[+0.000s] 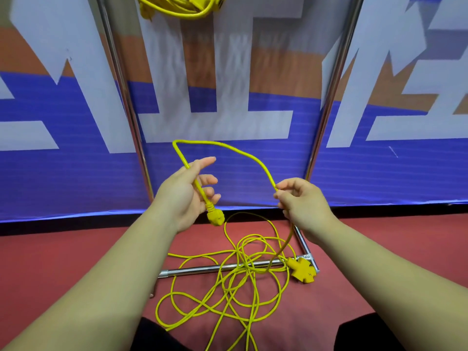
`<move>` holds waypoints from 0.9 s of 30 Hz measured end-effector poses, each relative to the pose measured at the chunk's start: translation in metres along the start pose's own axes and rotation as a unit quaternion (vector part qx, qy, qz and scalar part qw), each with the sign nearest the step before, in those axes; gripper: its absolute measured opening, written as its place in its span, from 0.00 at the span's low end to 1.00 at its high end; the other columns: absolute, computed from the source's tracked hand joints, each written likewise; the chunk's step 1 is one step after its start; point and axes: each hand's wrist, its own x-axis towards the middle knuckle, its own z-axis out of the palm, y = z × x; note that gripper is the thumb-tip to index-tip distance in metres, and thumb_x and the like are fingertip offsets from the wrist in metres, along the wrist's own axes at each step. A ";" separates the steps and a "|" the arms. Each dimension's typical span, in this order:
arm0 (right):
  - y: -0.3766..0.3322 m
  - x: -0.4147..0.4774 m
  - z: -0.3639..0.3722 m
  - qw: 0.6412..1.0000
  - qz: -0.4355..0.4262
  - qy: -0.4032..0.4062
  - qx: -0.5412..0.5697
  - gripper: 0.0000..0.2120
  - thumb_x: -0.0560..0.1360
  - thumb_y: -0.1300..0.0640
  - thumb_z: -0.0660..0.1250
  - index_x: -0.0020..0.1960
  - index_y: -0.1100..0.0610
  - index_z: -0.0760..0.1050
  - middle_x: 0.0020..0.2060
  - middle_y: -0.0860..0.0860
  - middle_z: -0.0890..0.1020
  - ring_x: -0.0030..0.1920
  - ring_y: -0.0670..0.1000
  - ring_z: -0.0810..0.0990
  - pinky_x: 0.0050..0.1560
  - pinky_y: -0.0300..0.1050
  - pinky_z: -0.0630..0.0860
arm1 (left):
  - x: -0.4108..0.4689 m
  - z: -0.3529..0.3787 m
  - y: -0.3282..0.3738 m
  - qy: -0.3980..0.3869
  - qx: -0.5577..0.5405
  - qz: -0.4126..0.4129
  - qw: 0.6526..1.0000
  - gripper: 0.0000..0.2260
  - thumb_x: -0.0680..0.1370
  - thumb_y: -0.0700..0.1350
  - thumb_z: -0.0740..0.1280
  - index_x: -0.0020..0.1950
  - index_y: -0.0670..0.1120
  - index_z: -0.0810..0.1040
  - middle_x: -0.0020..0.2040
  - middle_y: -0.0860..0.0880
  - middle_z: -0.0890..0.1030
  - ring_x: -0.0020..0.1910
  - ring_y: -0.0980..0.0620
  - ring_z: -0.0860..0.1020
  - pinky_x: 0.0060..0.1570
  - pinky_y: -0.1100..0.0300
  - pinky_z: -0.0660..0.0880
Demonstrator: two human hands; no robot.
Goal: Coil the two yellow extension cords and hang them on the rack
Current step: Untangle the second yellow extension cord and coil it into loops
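Yellow coil [200, 1] partly off-frame above.

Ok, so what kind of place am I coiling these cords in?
Probably an indoor sports hall or event venue, though I can't be sure: a red sports-style floor, a big printed banner in blue, orange and white, and a chromed metal rack standing before it.

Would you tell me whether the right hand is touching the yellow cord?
Touching. The head view shows the right hand pinching the yellow cord between thumb and fingers where the loop comes down.
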 end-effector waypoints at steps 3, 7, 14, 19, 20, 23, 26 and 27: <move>-0.001 -0.003 -0.004 0.993 -0.036 0.006 -0.109 0.05 0.77 0.63 0.67 0.48 0.54 0.78 0.33 0.53 0.82 0.26 0.43 0.76 0.25 0.34 0.67 | -0.007 0.008 0.000 -0.038 0.023 0.019 0.999 0.15 0.85 0.52 0.57 0.64 0.47 0.79 0.33 0.49 0.73 0.26 0.54 0.64 0.32 0.57 0.75; -0.007 -0.009 -0.002 0.988 -0.064 -0.009 -0.137 0.05 0.76 0.62 0.69 0.47 0.52 0.79 0.38 0.54 0.85 0.30 0.44 0.80 0.30 0.37 0.72 | -0.011 0.011 -0.005 -0.039 0.075 0.030 0.996 0.14 0.85 0.49 0.59 0.58 0.41 0.79 0.32 0.48 0.68 0.24 0.54 0.62 0.29 0.59 0.69; -0.017 -0.016 -0.004 0.995 -0.061 -0.010 -0.073 0.03 0.77 0.63 0.68 0.47 0.56 0.78 0.39 0.59 0.84 0.32 0.48 0.79 0.36 0.44 0.76 | -0.006 0.010 -0.009 0.022 0.031 -0.042 0.998 0.23 0.84 0.54 0.58 0.53 0.37 0.83 0.36 0.46 0.76 0.34 0.50 0.75 0.52 0.48 0.78; -0.016 -0.012 -0.010 0.996 -0.060 0.009 -0.072 0.03 0.77 0.63 0.69 0.47 0.56 0.78 0.39 0.59 0.84 0.33 0.49 0.80 0.38 0.48 0.78 | 0.003 0.001 -0.007 0.092 -0.046 -0.042 0.994 0.16 0.82 0.51 0.64 0.62 0.42 0.79 0.35 0.48 0.74 0.26 0.54 0.66 0.30 0.59 0.70; -0.016 -0.011 -0.011 0.995 -0.061 0.012 -0.071 0.03 0.77 0.63 0.69 0.46 0.55 0.78 0.39 0.59 0.84 0.34 0.50 0.80 0.39 0.50 0.78 | 0.003 -0.001 -0.005 0.086 -0.053 -0.058 0.993 0.20 0.82 0.57 0.62 0.60 0.42 0.80 0.34 0.48 0.73 0.26 0.54 0.65 0.29 0.61 0.68; -0.014 -0.008 -0.012 0.997 -0.057 0.021 -0.055 0.04 0.77 0.63 0.68 0.46 0.55 0.78 0.38 0.59 0.84 0.34 0.51 0.80 0.41 0.52 0.78 | 0.002 -0.006 -0.004 0.047 -0.028 -0.100 0.994 0.30 0.82 0.64 0.55 0.53 0.40 0.83 0.31 0.49 0.71 0.25 0.55 0.63 0.28 0.62 0.66; -0.012 -0.007 -0.011 0.998 -0.046 0.018 -0.042 0.09 0.75 0.66 0.67 0.48 0.53 0.80 0.37 0.57 0.83 0.36 0.51 0.81 0.45 0.55 0.80 | 0.003 -0.004 -0.009 0.010 -0.008 -0.113 0.994 0.24 0.85 0.55 0.56 0.58 0.36 0.81 0.34 0.49 0.71 0.27 0.57 0.66 0.25 0.65 0.68; -0.011 -0.007 -0.011 0.998 -0.045 0.015 -0.044 0.11 0.74 0.68 0.66 0.48 0.52 0.80 0.39 0.57 0.84 0.37 0.51 0.81 0.46 0.56 0.81 | 0.003 -0.004 -0.011 -0.003 -0.011 -0.111 0.994 0.21 0.85 0.52 0.57 0.61 0.37 0.80 0.34 0.49 0.71 0.27 0.57 0.66 0.25 0.65 0.67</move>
